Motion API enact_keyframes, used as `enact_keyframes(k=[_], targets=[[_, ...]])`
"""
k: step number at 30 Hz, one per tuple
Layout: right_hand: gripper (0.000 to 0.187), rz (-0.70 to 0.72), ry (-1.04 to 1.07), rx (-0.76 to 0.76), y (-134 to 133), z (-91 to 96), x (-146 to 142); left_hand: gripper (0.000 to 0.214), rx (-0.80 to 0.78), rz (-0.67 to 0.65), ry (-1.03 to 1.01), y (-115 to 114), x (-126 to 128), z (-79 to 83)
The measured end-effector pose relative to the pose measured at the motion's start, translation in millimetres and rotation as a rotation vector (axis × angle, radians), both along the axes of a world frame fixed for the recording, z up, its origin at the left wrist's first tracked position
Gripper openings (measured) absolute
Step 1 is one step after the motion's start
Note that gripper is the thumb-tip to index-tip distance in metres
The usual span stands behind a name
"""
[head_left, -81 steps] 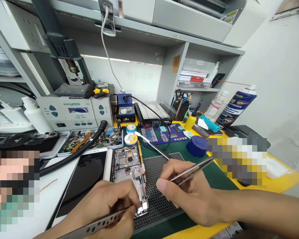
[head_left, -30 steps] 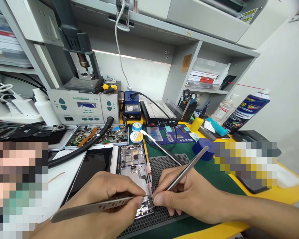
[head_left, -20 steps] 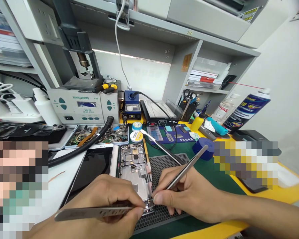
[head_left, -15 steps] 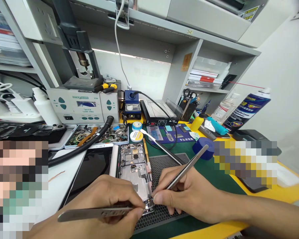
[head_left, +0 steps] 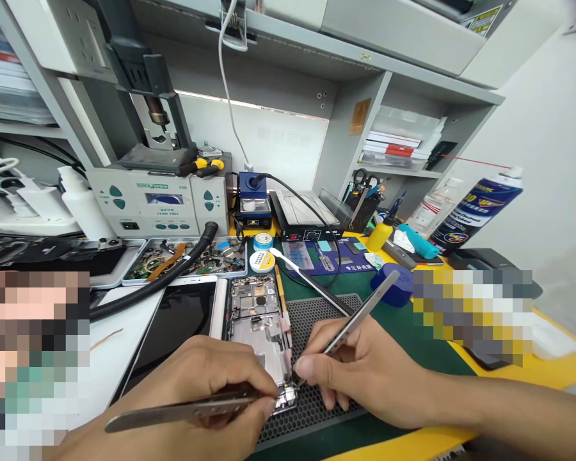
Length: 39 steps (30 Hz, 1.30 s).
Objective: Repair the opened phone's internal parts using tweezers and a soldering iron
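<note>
An opened phone frame [head_left: 256, 323] with bare circuitry lies on a black honeycomb mat [head_left: 312, 320]. My left hand [head_left: 206, 390] is closed on steel tweezers [head_left: 182, 410], tips at the frame's near end. My right hand [head_left: 365, 374] pinches a second pair of tweezers [head_left: 360, 314], their tips meeting the same near corner of the frame. Both hands rest low over the mat.
A detached phone screen [head_left: 173, 326] lies left of the frame. Behind stand a rework station [head_left: 158, 205], a black hose [head_left: 173, 272], a parts tray [head_left: 192, 256], a soldering iron stand [head_left: 252, 205], a blue lid [head_left: 393, 282] and a spray can [head_left: 475, 211].
My right hand swung its tweezers down from a raised hold to the frame's near corner. My left hand shifted its tweezers slightly; both tips now work at the same spot.
</note>
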State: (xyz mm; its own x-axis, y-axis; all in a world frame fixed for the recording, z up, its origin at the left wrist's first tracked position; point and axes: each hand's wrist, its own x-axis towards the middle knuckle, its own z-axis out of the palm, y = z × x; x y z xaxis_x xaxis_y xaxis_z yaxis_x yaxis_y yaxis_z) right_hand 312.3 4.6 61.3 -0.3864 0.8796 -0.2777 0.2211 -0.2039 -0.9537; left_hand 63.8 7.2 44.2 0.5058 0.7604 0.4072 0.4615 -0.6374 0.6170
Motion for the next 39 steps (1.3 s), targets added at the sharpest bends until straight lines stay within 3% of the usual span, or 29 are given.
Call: enact_keyframes(k=[5,13,23,31,39], targets=[[0.045,-0.019,0.009,-0.050,5,1.9,-1,0.020,-0.248,-0.012,-0.137,-2,5,0.5],[0.048,-0.012,0.070,-0.086,11,1.3,-2,0.022,-0.181,-0.083,-0.118,10,6,10.3],[0.048,-0.023,0.069,-0.094,12,3.0,-4,0.020,-0.132,-0.182,-0.137,16,0,8.8],[0.046,-0.006,0.062,-0.086,12,0.4,0,0.025,0.018,-0.188,-0.077,17,-1,11.1],[0.046,-0.010,0.072,-0.094,12,2.4,-2,0.025,0.029,-0.149,-0.155,14,3,8.9]])
